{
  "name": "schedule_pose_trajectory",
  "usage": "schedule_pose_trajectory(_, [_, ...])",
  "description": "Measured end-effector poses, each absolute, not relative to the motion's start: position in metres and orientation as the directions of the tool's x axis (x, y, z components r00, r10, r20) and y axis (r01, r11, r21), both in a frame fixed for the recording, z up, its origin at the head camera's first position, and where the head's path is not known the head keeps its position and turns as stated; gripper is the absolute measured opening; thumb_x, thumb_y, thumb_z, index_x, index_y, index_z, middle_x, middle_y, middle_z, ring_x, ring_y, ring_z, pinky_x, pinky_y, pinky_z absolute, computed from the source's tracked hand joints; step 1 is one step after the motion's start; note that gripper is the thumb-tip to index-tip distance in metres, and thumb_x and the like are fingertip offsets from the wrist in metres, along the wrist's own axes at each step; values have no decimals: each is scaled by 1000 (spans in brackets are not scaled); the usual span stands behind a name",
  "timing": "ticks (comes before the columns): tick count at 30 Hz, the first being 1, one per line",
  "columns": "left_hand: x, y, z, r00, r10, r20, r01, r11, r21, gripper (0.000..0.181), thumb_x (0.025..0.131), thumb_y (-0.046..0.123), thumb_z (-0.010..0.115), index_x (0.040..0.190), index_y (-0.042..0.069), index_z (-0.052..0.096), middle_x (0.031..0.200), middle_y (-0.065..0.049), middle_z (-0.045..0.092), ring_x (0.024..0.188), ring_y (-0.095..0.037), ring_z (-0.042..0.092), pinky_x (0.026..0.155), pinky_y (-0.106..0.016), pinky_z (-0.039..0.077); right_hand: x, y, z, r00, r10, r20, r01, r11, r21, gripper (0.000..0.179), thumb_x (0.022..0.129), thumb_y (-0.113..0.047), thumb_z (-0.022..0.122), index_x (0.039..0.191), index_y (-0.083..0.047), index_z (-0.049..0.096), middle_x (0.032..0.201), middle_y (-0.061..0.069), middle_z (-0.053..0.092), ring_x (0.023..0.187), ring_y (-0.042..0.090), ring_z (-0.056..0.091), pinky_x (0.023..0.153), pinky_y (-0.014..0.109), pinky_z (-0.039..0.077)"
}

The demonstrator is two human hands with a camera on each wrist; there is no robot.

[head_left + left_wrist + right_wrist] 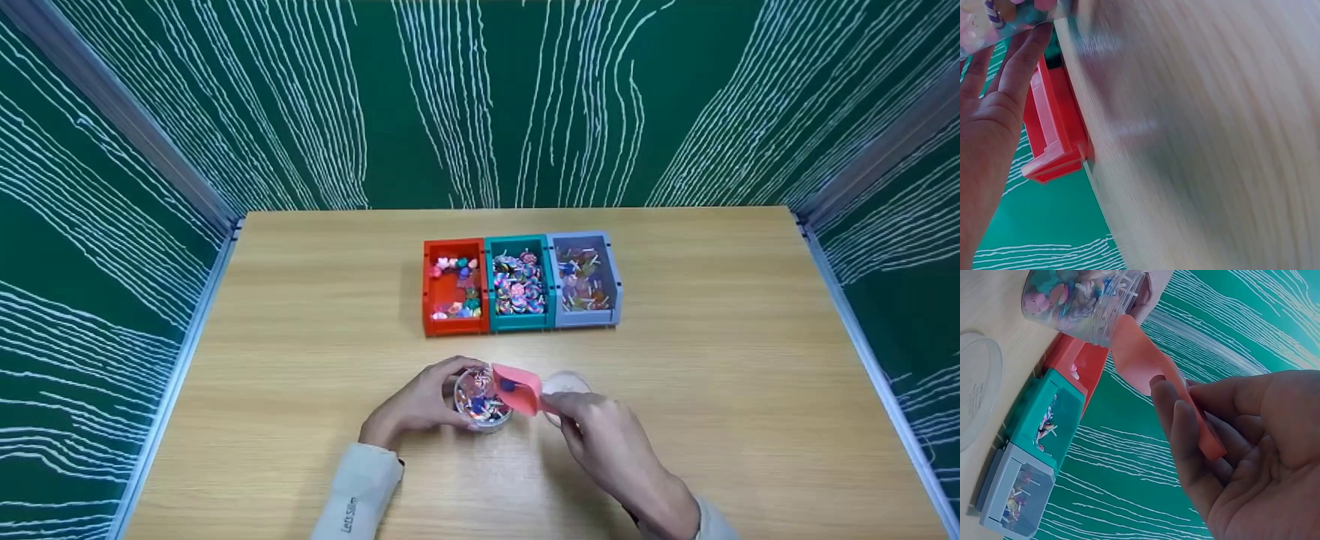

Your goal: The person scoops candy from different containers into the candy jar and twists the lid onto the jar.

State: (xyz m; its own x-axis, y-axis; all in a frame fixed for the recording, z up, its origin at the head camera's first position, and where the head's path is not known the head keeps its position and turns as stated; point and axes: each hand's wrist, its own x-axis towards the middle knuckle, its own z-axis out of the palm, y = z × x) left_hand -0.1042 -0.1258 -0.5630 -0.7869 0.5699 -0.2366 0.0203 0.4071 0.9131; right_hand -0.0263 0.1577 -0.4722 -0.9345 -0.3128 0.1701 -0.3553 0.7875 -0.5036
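Observation:
My left hand (416,403) grips a clear jar (1067,315), with the thumb on its near side and fingers around the far side. Many small colourful charms fill the jar, some like little lollipops. A pink scoop (527,397) is in my right hand (611,439), its handle pinched between thumb and fingers. In the right wrist view the scoop's tip (1124,325) is right at the jar's open mouth. One dark blue piece (508,385) shows in the scoop from the head view. A round clear lid (979,391) lies on the table, partly behind my right hand.
Three joined bins stand beyond the hands: a red bin (456,326) with a few charms, a teal bin (520,322) full of lollipop-like charms and a grey-blue bin (587,319) with translucent pieces. Green panels with white lines (450,97) enclose the wooden table (315,300).

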Motion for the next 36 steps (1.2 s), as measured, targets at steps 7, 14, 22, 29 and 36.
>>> schedule_pose_trajectory(7, [-105,-126,-563,-785,572,-237,18,403,915,74,81,24,95,145,33,59,140,11,61,139,-23,53,123,-52,37,-25,156,-471,-931,-324,166,-364,803,-471,33,84,13,73,106,-8,84,102,6,82,92,19,78,84,42,64])
schedule_pose_trajectory(14, [-105,-127,-562,-783,572,-245,20,416,909,73,82,23,94,144,36,58,140,10,60,141,-26,52,121,-54,40,-23,155,-469,-943,-309,127,-331,823,-462,31,86,11,75,108,-9,84,105,6,81,95,21,78,87,43,63])
schedule_pose_trajectory(22, [-105,-126,-563,-780,571,-255,-2,405,914,77,81,17,94,147,35,58,145,9,59,145,-28,49,123,-57,36,-18,160,-475,-903,-314,294,-420,791,-445,33,81,14,77,103,-10,84,100,5,82,89,19,78,77,42,65])
schedule_pose_trajectory(29, [-105,-126,-565,-777,576,-253,1,402,916,77,82,19,94,148,33,57,145,9,59,144,-29,49,123,-57,36,-15,163,-473,-910,-274,311,-396,798,-455,36,81,16,76,104,-11,85,99,6,82,87,19,78,76,41,65])
schedule_pose_trajectory(36, [-105,-127,-566,-778,578,-246,5,397,918,76,82,18,93,147,33,57,144,8,59,144,-29,50,123,-56,36,-17,160,-473,-932,-249,263,-351,799,-489,36,83,15,75,107,-10,85,104,6,82,95,21,79,84,43,64])
